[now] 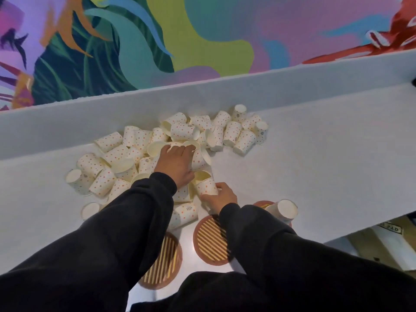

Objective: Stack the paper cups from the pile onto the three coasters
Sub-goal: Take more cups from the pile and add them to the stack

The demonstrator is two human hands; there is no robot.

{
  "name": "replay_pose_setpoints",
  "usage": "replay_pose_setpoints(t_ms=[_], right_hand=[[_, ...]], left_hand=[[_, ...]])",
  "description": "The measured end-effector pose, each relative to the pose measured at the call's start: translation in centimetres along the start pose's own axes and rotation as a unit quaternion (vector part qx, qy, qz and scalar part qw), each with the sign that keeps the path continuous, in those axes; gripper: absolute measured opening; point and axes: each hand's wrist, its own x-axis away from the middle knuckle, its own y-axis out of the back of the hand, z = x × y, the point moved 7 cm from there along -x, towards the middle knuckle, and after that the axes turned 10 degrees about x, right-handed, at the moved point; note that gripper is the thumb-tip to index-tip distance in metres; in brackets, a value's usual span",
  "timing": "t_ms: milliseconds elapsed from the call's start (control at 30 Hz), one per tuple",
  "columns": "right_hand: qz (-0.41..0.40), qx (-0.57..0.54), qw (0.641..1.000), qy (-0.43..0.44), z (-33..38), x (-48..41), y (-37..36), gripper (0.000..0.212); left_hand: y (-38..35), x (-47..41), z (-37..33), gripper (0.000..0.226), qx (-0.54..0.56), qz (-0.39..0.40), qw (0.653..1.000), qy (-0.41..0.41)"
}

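A pile of white paper cups (238, 134) with orange and green dots lies tumbled across the white counter (315, 158). My left hand (175, 163) reaches into the pile's middle, fingertips on the rim of a lying cup (157, 149); whether it grips is unclear. My right hand (221, 197) grips a dotted cup (206, 184) just beyond the coasters. Three round brown coasters with yellow stripes sit near me: the left coaster (164, 260), the middle coaster (210, 242), and the right coaster (262, 203), which carries an upside-down cup (282, 210).
A low white ledge (225, 91) runs behind the pile, below a colourful painted wall. The counter's right edge (369, 226) drops off to boxes on the floor. Black sleeves cover both forearms and hide parts of the left and middle coasters.
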Motion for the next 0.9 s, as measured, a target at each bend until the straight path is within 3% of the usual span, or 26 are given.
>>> replay_pose_setpoints(t_ms=[200, 333, 633, 733, 900], right_hand=[[-0.015, -0.093, 0.996, 0.005, 0.4, 0.6, 1.4, 0.066], [-0.025, -0.14, 0.99, -0.001, 0.3, 1.2, 2.0, 0.065], [-0.112, -0.1, 0.987, 0.054, 0.6, 2.4, 4.2, 0.065], [-0.106, -0.133, 0.984, 0.054, 0.1, 3.2, 4.2, 0.066], [-0.086, -0.193, 0.975, 0.063, -0.9, 5.3, 4.3, 0.062]], left_hand=[[2.9, 0.2, -0.6, 0.069, 0.254, -0.054, 0.966, 0.009], [3.4, 0.5, -0.5, 0.069, 0.348, -0.067, 0.935, 0.027], [3.0, 2.3, -0.6, 0.056, 0.427, -0.098, 0.896, 0.069], [2.1, 3.0, -0.6, 0.06, 0.465, -0.094, 0.874, 0.105], [0.8, 3.8, -1.0, 0.047, 0.525, -0.098, 0.832, 0.151]])
